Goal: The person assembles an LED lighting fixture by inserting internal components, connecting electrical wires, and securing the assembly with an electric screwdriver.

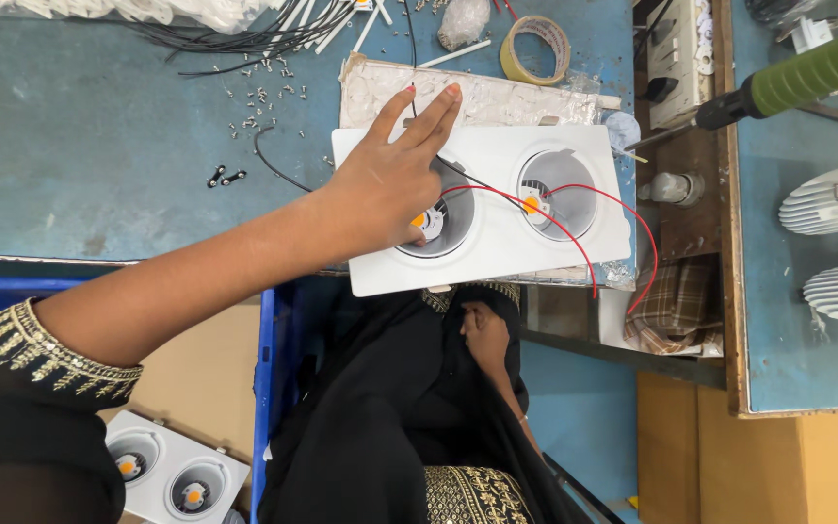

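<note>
From the head camera, looking down, the left hand [395,184] lies flat on a white double downlight housing [482,209], fingers stretched out and grasping nothing. It covers part of the left round opening, and I judge that it presses the housing down so it does not slide. The housing rests at the near edge of the blue surface [99,146], partly on a foil-covered board [497,97]. Red wires [589,199] and a black wire [482,182] run from the two openings, where small orange parts show. The right hand [485,335] is low, near the lap, resting loosely on black cloth; it seems to hold nothing. A roll of tape [535,49] lies further away, and a second housing [175,471] sits in the near left.
</note>
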